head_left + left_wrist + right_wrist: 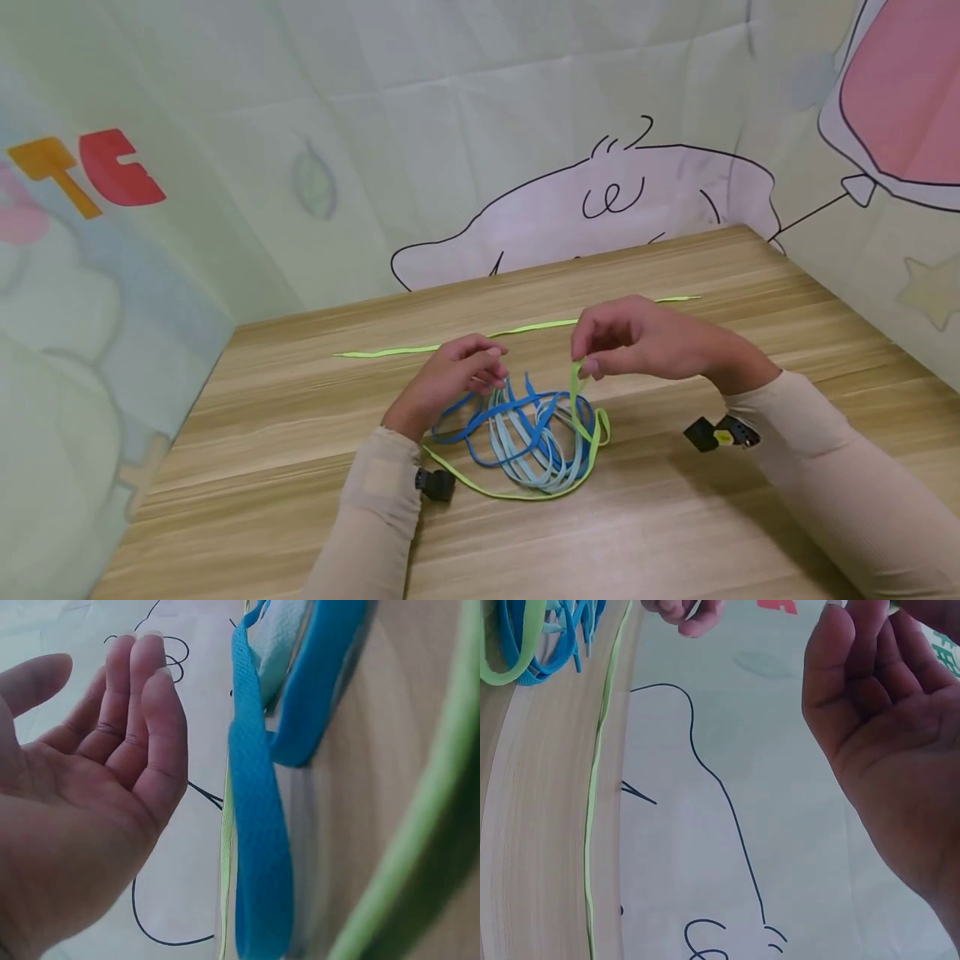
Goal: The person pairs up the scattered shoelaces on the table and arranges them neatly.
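My right hand is raised over the right side of a lace pile and pinches a yellow-green shoelace between thumb and fingers. That lace hangs down and curves around the pile's near edge. Loops of blue shoelace and a bundle of pale blue shoelaces make up the pile on the table. Just above its left side is my left hand, which holds nothing. Its fingers show relaxed and slightly bent in the left wrist view, with the thumb apart from them.
Behind the pile, a second yellow-green shoelace lies stretched across the wooden table, partly covered by the right hand. A printed cloth with cartoon drawings rises along the table's back and sides.
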Demonstrator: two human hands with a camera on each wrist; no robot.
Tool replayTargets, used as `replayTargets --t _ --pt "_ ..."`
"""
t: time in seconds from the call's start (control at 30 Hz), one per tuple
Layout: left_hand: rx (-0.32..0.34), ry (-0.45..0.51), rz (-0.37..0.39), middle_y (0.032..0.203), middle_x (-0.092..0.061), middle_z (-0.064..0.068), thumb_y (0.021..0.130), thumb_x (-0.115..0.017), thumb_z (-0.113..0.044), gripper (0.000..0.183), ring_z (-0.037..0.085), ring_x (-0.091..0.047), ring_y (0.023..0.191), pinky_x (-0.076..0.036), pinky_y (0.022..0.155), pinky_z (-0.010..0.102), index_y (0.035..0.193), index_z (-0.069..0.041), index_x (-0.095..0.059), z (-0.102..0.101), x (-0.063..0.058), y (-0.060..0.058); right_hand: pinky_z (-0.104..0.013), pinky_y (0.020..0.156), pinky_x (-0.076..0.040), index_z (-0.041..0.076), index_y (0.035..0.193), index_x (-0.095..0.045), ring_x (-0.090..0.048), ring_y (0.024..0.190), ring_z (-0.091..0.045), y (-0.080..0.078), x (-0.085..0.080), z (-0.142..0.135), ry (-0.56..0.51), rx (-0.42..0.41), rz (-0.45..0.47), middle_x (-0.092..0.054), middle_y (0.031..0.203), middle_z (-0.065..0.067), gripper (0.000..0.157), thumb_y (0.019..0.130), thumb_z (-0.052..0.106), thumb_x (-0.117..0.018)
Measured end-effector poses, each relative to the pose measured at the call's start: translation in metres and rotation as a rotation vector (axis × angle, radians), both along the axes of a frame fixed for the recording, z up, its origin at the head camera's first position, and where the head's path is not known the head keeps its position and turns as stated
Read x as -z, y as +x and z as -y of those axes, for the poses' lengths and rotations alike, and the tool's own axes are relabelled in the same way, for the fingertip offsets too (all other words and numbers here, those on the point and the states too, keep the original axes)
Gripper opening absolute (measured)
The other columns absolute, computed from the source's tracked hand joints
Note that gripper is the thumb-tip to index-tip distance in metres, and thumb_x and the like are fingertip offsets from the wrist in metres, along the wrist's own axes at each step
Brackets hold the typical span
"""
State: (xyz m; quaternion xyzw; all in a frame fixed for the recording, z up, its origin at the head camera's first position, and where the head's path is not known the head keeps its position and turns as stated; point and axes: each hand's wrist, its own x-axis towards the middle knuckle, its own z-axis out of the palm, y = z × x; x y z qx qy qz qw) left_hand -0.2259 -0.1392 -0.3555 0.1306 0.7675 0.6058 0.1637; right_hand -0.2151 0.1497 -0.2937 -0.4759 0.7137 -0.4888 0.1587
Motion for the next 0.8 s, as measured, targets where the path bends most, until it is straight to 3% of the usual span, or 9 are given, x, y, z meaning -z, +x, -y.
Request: replayTargets --t 0.2,0.5,0.67,0.8 --pt "0.014 0.029 -0.041 0.100 -0.062 0.020 0.095 -0.053 -0.028 0.036 0.032 -0.063 0.091 -0.049 0.081 0.046 0.119 -0.001 -0.054 -0.004 -0.002 0.004 -0.041 0.074 -0.052 0.005 0.099 -0.059 -0.061 0.083 -0.031 -0.002 0.000 0.001 -0.084 0.051 0.049 -0.062 0.094 -0.013 0.009 0.092 0.001 -0.054" --pt "0.042 0.092 -0.138 0.094 -0.062 0.017 0.095 -0.053 -0.031 0.031 0.029 -0.063 0.087 -0.051 0.078 0.043 0.113 -0.006 -0.059 -0.017 -0.010 0.011 -0.039 0.065 -0.053 0.007 0.100 -0.060 -0.062 0.072 -0.028 -0.004 0.000 0.000 -0.158 0.134 -0.004 -0.063 0.091 -0.013 0.013 0.091 0.000 -0.054" --pt "0.114 0.121 -0.167 0.106 -0.061 0.019 0.097 -0.049 -0.028 0.029 0.027 -0.061 0.097 -0.049 0.082 0.043 0.116 -0.008 -0.059 -0.024 -0.015 0.018 -0.037 0.062 -0.052 0.009 0.103 -0.063 -0.059 0.069 -0.027 -0.005 0.000 0.001 -0.158 0.132 -0.027 -0.063 0.087 -0.012 0.017 0.091 0.000 -0.054" --pt "0.215 0.168 -0.225 0.120 -0.057 0.015 0.099 -0.044 -0.020 0.031 0.027 -0.053 0.111 -0.045 0.088 0.047 0.125 -0.007 -0.056 -0.031 -0.022 0.026 -0.036 0.058 -0.051 0.010 0.108 -0.064 -0.058 0.066 -0.029 -0.003 0.000 0.000 -0.131 0.145 -0.043 -0.063 0.084 -0.010 0.022 0.091 0.001 -0.055"
